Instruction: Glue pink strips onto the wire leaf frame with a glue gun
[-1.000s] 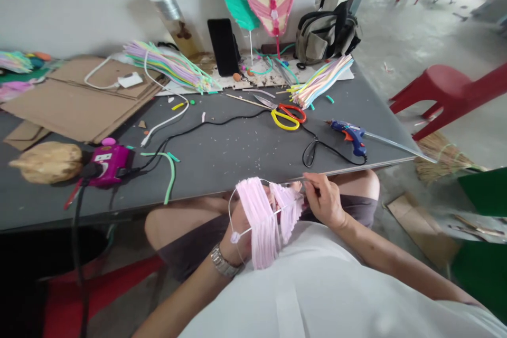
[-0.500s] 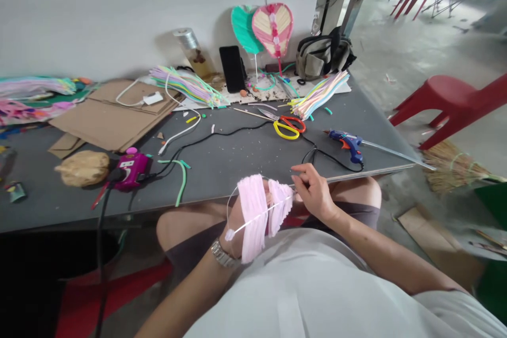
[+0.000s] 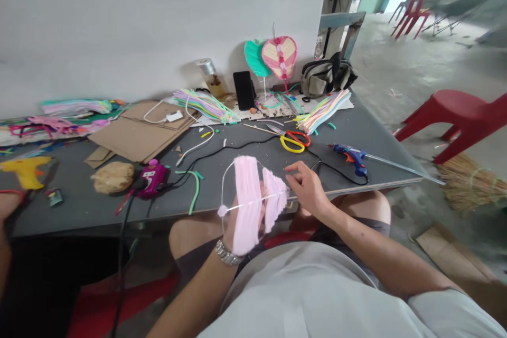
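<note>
A leaf-shaped fan (image 3: 247, 206) of pale pink pipe cleaners on a thin white wire frame is in front of me, over the table's front edge. My left hand (image 3: 230, 224), with a metal watch at the wrist, grips it from behind; the pink strips hide most of the fingers. A gap separates the wide pink band from the pointed pink part (image 3: 275, 198), and a white stem crosses both. Beside that point is my right hand (image 3: 309, 188), index finger stretched out and thumb apart from it. Nothing shows between those fingers.
Scissors (image 3: 292, 142) and a blue glue gun (image 3: 352, 156) lie beyond my hands. Pipe-cleaner bundles (image 3: 204, 105), a phone (image 3: 244, 91) and two finished fans (image 3: 279, 58) are farther back. A purple power socket (image 3: 152, 179) sits left; another person's hand is near a yellow glue gun (image 3: 27, 170).
The view has tilted up and shifted left, bringing the yellow glue gun and another person's hand into sight. The pink fan is turned slightly flatter to me; my left hand still holds it.
</note>
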Demonstrator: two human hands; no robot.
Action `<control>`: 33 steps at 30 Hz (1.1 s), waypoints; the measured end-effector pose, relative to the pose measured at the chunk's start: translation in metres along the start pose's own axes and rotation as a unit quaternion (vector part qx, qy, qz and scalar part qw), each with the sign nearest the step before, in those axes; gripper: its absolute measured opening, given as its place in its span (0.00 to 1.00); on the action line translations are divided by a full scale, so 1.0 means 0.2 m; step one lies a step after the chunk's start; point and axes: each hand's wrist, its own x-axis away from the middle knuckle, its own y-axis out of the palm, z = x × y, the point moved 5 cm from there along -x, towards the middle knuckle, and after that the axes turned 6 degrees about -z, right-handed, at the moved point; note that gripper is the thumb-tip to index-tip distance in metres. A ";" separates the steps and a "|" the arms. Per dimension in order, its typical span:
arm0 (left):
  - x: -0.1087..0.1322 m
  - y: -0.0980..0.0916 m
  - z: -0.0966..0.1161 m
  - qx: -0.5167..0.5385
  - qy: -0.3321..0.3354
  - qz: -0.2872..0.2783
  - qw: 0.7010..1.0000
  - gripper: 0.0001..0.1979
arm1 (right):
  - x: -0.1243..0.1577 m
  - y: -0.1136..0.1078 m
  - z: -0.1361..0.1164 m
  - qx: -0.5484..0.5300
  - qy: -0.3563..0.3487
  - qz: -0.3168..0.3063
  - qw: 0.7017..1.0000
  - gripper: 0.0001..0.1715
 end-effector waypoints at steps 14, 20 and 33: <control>0.10 -0.06 -0.08 -0.040 0.013 0.089 0.995 0.11 | -0.05 -0.02 0.02 0.184 -0.001 0.029 0.982 0.15; 0.07 -0.02 -0.06 -0.126 -0.039 0.030 0.991 0.14 | -0.03 0.02 0.01 0.115 -0.015 -0.018 0.993 0.12; 0.02 0.23 0.02 -0.140 0.087 -0.013 0.986 0.19 | 0.01 0.21 -0.05 -0.204 0.104 -0.170 0.958 0.10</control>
